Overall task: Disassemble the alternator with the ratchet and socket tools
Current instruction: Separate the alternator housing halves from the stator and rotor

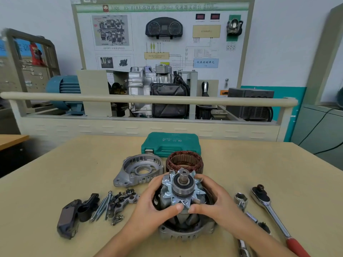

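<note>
Both hands wrapped round the rotor (182, 193) at the near middle of the table (241, 164): left hand (157, 203) curled on its left flank with the thumb across the front fan blades, right hand (211, 203) curled on its right flank, thumb tip almost meeting the other. Rotor standing upright, shaft end up, lower part seated in the aluminium rear housing (183, 232) just beneath the grip.

Right of the grip: a socket (240, 199) on an extension bar, partly hidden by the right forearm; farther right a ratchet (269, 206) lying flat, head away, red handle toward the near edge.

Left of the grip: a rectifier plate (122, 201), touching it a bundle of long bolts (102, 206), a few small screws (117, 218) nearer, then a black plastic cover (67, 219) at the far left with a black regulator piece (89, 203) against it.

Just beyond the grip: the front end housing (139, 171) lying open side up on the left, the copper-wound stator (184, 161) upright beside it. Behind those, a green tool case (170, 143), closed.

Past the table, a training stand (148, 127) with a rail, a cutaway gearbox (157, 89) and a wiring diagram board (163, 34)
</note>
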`<action>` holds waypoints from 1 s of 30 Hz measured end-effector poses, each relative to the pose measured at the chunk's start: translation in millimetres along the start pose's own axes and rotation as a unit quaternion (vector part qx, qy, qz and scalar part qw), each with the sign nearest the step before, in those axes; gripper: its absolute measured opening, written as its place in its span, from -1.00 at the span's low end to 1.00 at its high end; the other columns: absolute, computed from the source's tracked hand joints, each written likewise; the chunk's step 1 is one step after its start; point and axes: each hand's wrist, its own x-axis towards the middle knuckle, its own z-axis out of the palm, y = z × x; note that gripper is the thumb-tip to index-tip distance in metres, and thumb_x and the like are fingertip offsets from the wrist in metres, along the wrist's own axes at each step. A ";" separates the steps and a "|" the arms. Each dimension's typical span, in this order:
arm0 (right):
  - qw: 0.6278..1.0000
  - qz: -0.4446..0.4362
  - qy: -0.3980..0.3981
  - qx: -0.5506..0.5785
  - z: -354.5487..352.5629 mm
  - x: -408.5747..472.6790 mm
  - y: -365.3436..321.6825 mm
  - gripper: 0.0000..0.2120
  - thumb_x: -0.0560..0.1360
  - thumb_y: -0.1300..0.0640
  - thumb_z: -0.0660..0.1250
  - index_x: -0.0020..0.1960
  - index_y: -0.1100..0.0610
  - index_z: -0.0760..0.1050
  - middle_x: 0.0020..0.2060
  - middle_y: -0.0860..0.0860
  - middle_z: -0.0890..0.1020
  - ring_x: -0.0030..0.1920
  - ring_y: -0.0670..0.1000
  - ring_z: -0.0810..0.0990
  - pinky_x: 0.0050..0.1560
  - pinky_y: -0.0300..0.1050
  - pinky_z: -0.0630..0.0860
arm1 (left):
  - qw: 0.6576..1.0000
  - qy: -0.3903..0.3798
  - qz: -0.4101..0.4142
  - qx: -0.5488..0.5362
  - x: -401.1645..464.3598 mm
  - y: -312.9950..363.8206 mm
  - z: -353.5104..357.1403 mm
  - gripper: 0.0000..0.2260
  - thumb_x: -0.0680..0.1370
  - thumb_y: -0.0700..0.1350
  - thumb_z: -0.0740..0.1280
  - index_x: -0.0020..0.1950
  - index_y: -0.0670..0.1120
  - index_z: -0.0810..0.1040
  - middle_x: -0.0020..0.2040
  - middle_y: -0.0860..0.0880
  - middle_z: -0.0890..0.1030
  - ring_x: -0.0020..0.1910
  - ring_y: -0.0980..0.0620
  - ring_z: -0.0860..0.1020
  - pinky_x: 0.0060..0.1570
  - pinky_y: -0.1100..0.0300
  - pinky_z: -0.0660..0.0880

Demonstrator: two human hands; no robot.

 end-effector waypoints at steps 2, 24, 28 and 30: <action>1.000 -0.003 -0.010 -0.008 -1.3 4.5 -1.5 -0.43 0.24 0.19 0.55 0.18 -0.05 0.45 0.09 -0.26 0.61 0.11 -0.23 0.57 0.01 -0.44 0.45 | 1.000 0.008 0.004 0.007 0.3 -1.3 1.0 -0.51 0.26 0.02 0.53 0.12 0.24 0.45 0.10 0.44 0.49 0.12 0.45 0.44 -0.04 0.61 0.34; 0.938 0.120 -0.088 -0.313 -35.5 -3.1 -4.7 0.18 0.16 -0.38 0.46 0.50 -0.15 -0.24 0.45 -0.18 0.03 0.44 -0.12 0.04 0.49 -0.05 0.00 | 0.980 -0.143 -0.129 0.046 -5.3 -25.8 -17.5 0.06 0.23 0.20 0.54 0.43 0.35 -0.20 0.39 0.39 0.01 0.35 0.48 0.10 0.28 0.48 0.16; 0.939 0.191 -0.105 -0.265 -45.7 -9.0 0.6 0.17 0.17 -0.35 0.46 0.52 -0.08 -0.18 0.41 -0.16 0.17 0.31 -0.19 0.28 0.26 -0.34 0.25 | 0.933 -0.187 -0.253 -0.173 3.1 -24.3 -32.9 -0.12 0.28 -0.26 0.53 0.44 0.16 0.15 0.37 0.03 0.41 0.28 0.17 0.45 0.19 0.28 0.43; 0.934 0.174 -0.112 -0.290 -44.1 -8.0 5.2 0.02 0.28 -0.29 0.44 0.50 -0.12 -0.10 0.33 -0.18 0.21 0.18 -0.26 0.32 0.05 -0.49 0.27 | 0.901 -0.184 -0.273 -0.281 6.7 -24.3 -34.5 -0.22 0.30 -0.44 0.42 0.42 0.02 0.26 0.28 -0.14 0.53 0.25 -0.08 0.51 0.16 0.12 0.49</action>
